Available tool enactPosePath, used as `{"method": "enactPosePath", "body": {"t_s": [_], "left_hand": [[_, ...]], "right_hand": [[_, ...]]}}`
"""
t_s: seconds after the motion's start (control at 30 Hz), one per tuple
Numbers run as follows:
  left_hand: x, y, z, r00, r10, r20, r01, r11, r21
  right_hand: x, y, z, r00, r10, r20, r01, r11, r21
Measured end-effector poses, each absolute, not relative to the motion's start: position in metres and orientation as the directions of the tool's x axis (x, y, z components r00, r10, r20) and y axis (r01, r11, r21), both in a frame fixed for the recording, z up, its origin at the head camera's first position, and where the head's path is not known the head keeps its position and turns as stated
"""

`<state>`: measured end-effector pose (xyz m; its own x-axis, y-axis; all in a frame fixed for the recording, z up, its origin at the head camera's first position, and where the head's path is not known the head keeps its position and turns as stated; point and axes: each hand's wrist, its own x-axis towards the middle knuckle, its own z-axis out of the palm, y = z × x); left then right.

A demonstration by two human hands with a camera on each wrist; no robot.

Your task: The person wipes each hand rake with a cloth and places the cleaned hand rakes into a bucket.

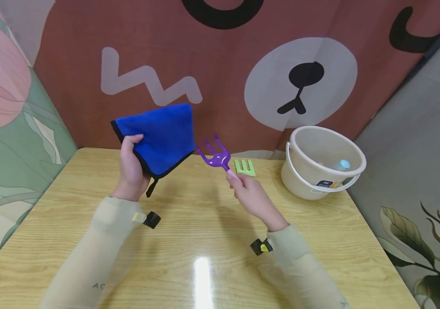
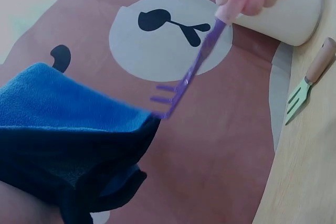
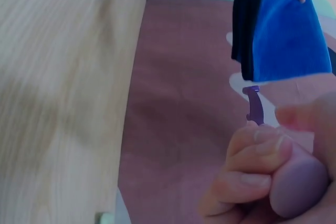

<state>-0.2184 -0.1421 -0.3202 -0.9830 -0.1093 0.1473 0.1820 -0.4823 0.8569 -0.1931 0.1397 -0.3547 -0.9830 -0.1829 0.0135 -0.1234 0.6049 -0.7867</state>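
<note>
My left hand point(image 1: 132, 169) grips a folded blue cloth point(image 1: 162, 137) with black edging, its thumb lying over the front. A small black loop dangles from the cloth's lower corner. In my right hand point(image 1: 254, 197) is a purple toy rake point(image 1: 219, 159), held by its pink handle with the curved tines pointing up and left. The tines come close to the cloth's right corner; in the left wrist view the purple rake point(image 2: 184, 85) appears to meet the cloth's edge, though contact is uncertain. In the right wrist view the fingers point(image 3: 252, 156) curl round the handle's rounded end.
A light green toy fork point(image 1: 245, 168) with a brown handle lies on the wooden table point(image 1: 181, 240) behind my right hand. At the right back stands a beige bucket point(image 1: 301, 180) with a blue-capped item inside. A bear-printed curtain point(image 1: 220, 64) hangs behind the table.
</note>
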Motion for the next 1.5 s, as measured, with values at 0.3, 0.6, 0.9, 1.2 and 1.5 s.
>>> {"method": "enactPosePath", "body": {"t_s": [0.3,0.6,0.9,1.2,1.5], "left_hand": [[-0.213,-0.146,-0.321,-0.982,-0.12,0.146,0.184,-0.442,0.878],[-0.212,-0.147,-0.32,-0.977,-0.136,0.161,0.203,-0.405,0.891],[-0.211,-0.149,-0.318,-0.979,-0.138,0.15,0.193,-0.393,0.899],[-0.21,-0.15,-0.313,-0.974,-0.149,0.169,0.214,-0.382,0.899],[-0.207,-0.154,-0.314,-0.979,-0.14,0.147,0.191,-0.381,0.905]], "right_hand": [[-0.202,0.16,-0.345,-0.993,-0.09,0.079,-0.118,0.599,-0.792],[-0.21,0.187,-0.323,-0.974,0.001,0.225,-0.173,0.634,-0.754],[-0.211,0.219,-0.29,-0.937,0.086,0.338,-0.185,0.699,-0.691],[-0.208,0.253,-0.264,-0.919,0.211,0.333,-0.083,0.723,-0.686],[-0.204,0.282,-0.244,-0.872,0.315,0.374,0.018,0.785,-0.619]]}}
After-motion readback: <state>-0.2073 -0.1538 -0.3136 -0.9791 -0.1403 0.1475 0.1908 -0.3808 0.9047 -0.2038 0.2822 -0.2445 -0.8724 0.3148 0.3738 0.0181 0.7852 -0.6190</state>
